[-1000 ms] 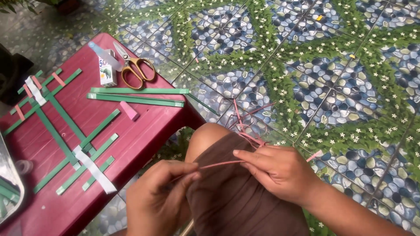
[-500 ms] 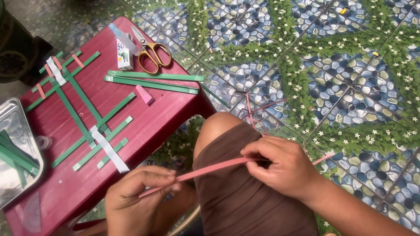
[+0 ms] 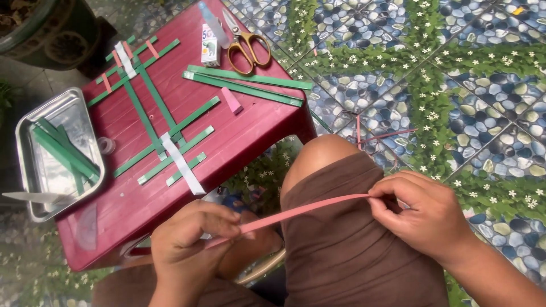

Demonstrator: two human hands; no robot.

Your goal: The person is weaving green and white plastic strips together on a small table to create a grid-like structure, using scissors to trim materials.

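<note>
A long pink paper strip point(image 3: 301, 211) stretches across my lap over my brown-clad knee. My left hand point(image 3: 190, 239) pinches its lower left end, and my right hand point(image 3: 424, 213) pinches its upper right end. The strip runs nearly straight between the two hands. Just left of my hands stands a small dark red table point(image 3: 250, 131) carrying green, pink and white paper strips laid in a crossed lattice point(image 3: 159, 128).
Orange-handled scissors point(image 3: 247, 42) and a small white box point(image 3: 209, 46) lie at the table's far end, beside two long green strips point(image 3: 244, 85) and a short pink piece point(image 3: 231, 100). A metal tray point(image 3: 34, 170) with green strips sits at left. Pink scraps point(image 3: 369, 136) lie on the pebble-patterned floor.
The view has shifted so that the table sits more to the centre. My hands have drawn apart, pulling the pink strip out straight between them.
</note>
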